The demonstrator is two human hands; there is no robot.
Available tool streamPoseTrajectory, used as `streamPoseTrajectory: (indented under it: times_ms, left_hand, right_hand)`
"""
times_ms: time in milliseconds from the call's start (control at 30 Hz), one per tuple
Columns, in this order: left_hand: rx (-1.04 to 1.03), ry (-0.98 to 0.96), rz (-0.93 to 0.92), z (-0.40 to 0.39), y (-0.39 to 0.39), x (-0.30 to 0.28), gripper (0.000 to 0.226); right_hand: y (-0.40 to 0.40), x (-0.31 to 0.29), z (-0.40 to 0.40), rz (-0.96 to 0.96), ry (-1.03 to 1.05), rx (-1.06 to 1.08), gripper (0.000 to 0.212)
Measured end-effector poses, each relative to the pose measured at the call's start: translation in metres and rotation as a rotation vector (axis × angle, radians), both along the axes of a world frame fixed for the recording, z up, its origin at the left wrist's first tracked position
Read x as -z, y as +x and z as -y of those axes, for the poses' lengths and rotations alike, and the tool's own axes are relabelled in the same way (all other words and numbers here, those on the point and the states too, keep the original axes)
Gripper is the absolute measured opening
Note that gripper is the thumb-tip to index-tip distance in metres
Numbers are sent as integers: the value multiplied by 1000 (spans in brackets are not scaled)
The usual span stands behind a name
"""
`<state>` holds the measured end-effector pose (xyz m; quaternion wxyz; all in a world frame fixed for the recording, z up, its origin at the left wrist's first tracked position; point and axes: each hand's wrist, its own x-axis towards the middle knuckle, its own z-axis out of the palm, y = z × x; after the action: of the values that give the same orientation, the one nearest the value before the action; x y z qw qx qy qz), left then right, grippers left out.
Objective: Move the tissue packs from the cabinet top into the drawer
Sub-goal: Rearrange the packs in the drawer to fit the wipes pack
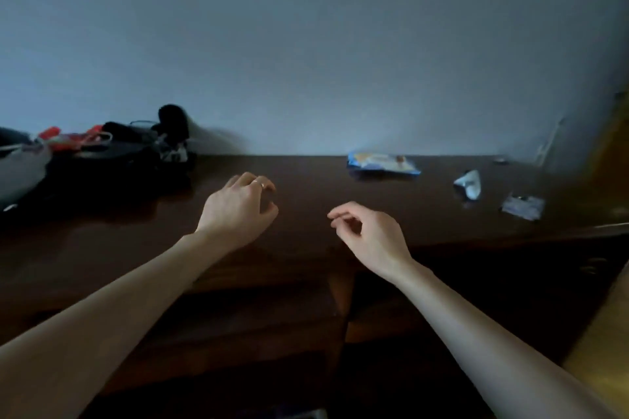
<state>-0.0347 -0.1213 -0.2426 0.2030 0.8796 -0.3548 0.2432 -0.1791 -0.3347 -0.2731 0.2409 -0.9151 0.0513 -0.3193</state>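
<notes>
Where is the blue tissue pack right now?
The blue tissue pack lies flat on the cabinet top near the wall, beyond and right of the right hand.

Dark clutter (112, 146) cut off at left edge, small packet (522, 207) blurred, drawer fronts lost in shadow
</notes>
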Motion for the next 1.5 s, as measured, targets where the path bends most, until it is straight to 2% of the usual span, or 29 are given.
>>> streamPoseTrajectory:
  times_ms: [100,233,400,533,667,733,800,867,933,1000,1067,1133,1233,1333,1433,1500]
  left_hand:
    - [9,78,-34,51,29,-1,35]
    - [43,122,-124,102,65,26,40]
    - [126,156,-79,131,102,37,42]
    - [143,131,-67,145,125,39,40]
    - [160,91,-49,157,140,40,42]
    - [151,42,-32,160,145,40,47]
    - [130,-23,-21,162,147,38,56]
    - [77,-114,3,159,147,36,72]
    - [45,-173,27,156,146,32,93]
    - [45,-189,43,151,142,30,109]
    - [38,-203,64,149,140,28,114]
    - [24,-232,67,149,140,28,112]
    - [21,-232,80,149,142,28,100]
    - [117,-56,82,155,147,32,75]
    - [169,119,-65,162,153,34,61]
    - [172,188,-169,165,158,35,59]
  right_hand:
    - [38,-11,51,-110,-8,155,22]
    - [92,-18,114,-376,-95,366,32]
    - [156,-22,158,-578,-259,488,43]
    - [203,-16,188,-656,-239,537,49]
    - [237,-14,213,-694,-306,575,58]
    - [245,-13,217,-573,-329,579,54]
    - [248,-17,210,-299,-374,510,43]
    - [251,-27,189,-46,-299,332,33]
    - [254,-44,160,68,-132,131,28]
    - [255,-58,132,184,-78,24,23]
    - [254,-67,118,332,-105,-9,19]
    - [250,-71,117,380,-92,0,19]
    - [246,-67,130,274,-97,38,23]
    - [247,-57,151,102,-184,165,22]
    - [251,-47,177,-80,-157,273,14]
    - [255,-41,195,-275,-130,340,25]
